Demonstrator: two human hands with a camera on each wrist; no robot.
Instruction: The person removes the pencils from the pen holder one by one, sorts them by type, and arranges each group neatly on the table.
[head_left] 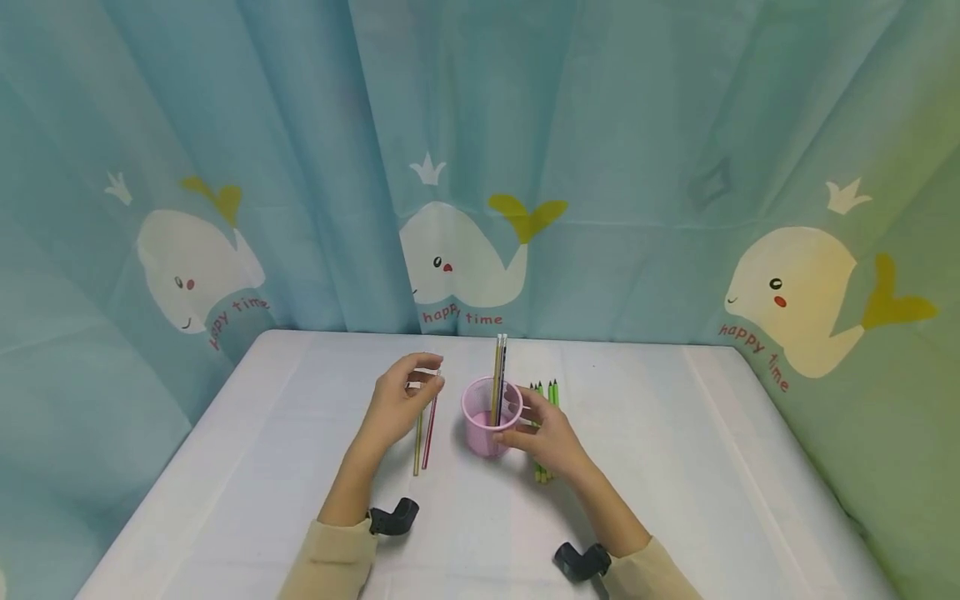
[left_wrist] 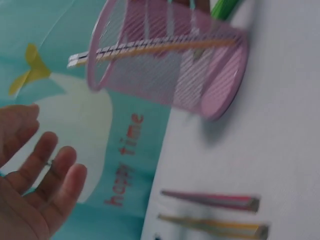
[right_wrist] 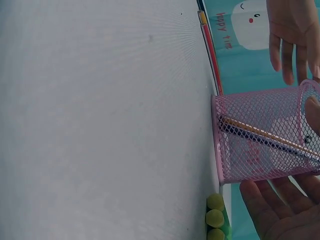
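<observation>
A pink mesh pencil cup [head_left: 478,440] stands upright on the table, and a yellowish pencil and a dark-patterned pencil [left_wrist: 150,48] lean inside it. My right hand [head_left: 553,435] holds the cup from its right side, thumb at the near rim and fingers along the wall. Left of the cup, my left hand [head_left: 402,400] hovers with relaxed, parted fingers and nothing visible between them. Below and near that hand lie a red pencil [head_left: 430,437] and a gold pencil [head_left: 417,446], side by side on the table. The left hand partly hides their far ends in the head view.
Several green pencils [head_left: 554,392] lie right of the cup, partly behind the right hand. The white table [head_left: 690,467] ends at a teal curtain [head_left: 637,167] with whale prints. Each wrist carries a black camera mount [head_left: 395,517].
</observation>
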